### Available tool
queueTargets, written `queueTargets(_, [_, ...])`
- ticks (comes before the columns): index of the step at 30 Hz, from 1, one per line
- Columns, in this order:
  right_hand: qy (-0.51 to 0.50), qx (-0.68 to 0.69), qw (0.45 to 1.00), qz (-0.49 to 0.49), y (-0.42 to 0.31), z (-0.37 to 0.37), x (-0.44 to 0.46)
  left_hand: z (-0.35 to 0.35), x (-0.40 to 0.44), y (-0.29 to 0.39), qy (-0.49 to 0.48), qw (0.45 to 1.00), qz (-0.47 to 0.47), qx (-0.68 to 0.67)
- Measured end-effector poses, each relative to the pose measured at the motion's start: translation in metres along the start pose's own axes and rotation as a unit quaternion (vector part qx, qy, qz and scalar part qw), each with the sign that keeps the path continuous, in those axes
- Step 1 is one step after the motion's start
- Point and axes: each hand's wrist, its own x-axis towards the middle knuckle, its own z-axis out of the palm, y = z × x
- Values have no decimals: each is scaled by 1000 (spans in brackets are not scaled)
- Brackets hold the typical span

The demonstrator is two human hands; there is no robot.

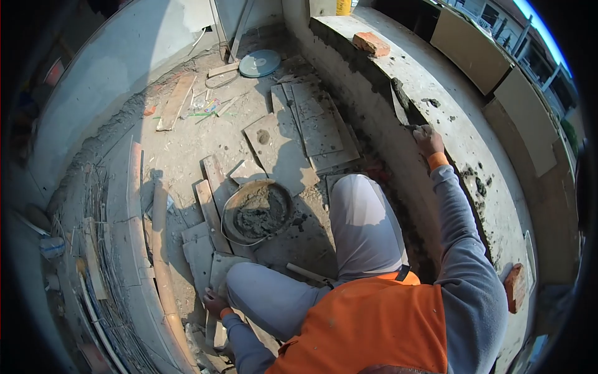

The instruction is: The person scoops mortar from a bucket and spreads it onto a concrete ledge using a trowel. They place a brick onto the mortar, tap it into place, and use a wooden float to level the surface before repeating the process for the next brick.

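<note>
My right hand (428, 140) is closed round the handle of a trowel (398, 106). Its blade is against the edge of the long ledge (458, 128), with grey mortar (400, 93) on it. Low on the left, beside my knee, my left hand (216, 303) has its fingers curled near the broken tile pieces (199, 258); what they hold, if anything, is hidden. A bucket (229, 215) of wet mortar (258, 212) stands on the floor in front of my knees.
One brick (371, 43) lies at the ledge's far end, another brick (514, 288) nearer me. Large tiles (308, 118) are stacked ahead on the floor. A round blue lid (260, 63) lies beyond. Left are a long pipe (160, 249) and bundled rods (115, 311).
</note>
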Motion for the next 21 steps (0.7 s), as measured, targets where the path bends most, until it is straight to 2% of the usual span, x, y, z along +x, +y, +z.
queueTargets(2, [34, 49, 998, -16, 9, -10, -11, 7, 4, -6, 16, 999, 19, -25])
queueTargets(7, [37, -40, 998, -3, -17, -55, -48, 11, 9, -15, 11, 999, 35, -15])
queueTargets(9, [44, -145, 987, -58, -27, -65, -55, 13, 10, -15, 13, 999, 37, -14])
queueTargets(10, [45, -146, 986, -61, -32, -65, -55, 15, 11, -17, 12, 999, 39, -16])
queueTargets(12, [29, -113, 982, -148, -40, -64, -49, 18, 13, -18, 12, 999, 35, -19])
queueTargets(13, [29, -113, 981, -152, -46, -63, -42, 17, 12, -17, 13, 999, 28, -19])
queueTargets(15, [-89, 48, 954, -282, -62, -57, -21, 15, 10, -14, 15, 1000, 17, -18])
queueTargets(16, [-91, 50, 953, -285, -79, -58, -14, 14, 9, -12, 12, 1000, 15, -19])
queueTargets(17, [-221, 172, 937, -210, -102, -62, -11, 12, 9, -12, 8, 1000, 13, -19])
queueTargets(18, [-343, 287, 885, -127, -116, -63, -2, 14, 10, -13, 10, 1000, 10, -17])
queueTargets(21, [-376, 295, 875, -79, -107, -25, 58, 18, 10, -16, 12, 1000, 10, -11])
